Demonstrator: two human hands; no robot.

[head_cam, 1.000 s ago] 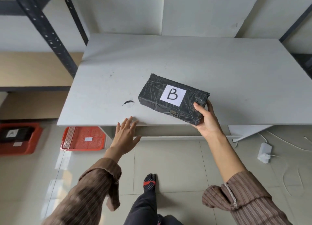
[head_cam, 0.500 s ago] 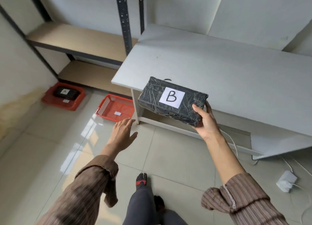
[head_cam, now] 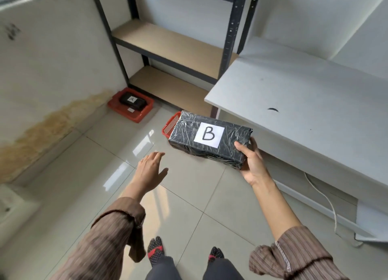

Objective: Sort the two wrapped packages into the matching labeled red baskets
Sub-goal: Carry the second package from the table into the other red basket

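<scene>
The black plastic-wrapped package with a white "B" label [head_cam: 210, 140] hides most of the nearer red mesh basket [head_cam: 170, 125]; we see only its left corner, and its label is out of sight. We grip the package by its right end in our right hand [head_cam: 253, 164], in the air above the tiled floor, beside the white table [head_cam: 304, 103]. Our left hand [head_cam: 151, 171] is empty, fingers spread. The farther red basket [head_cam: 131, 107] by the wall holds the black "A"-labelled package [head_cam: 132, 100]. Half a second ago the nearer basket showed fully; the view has since swung left.
</scene>
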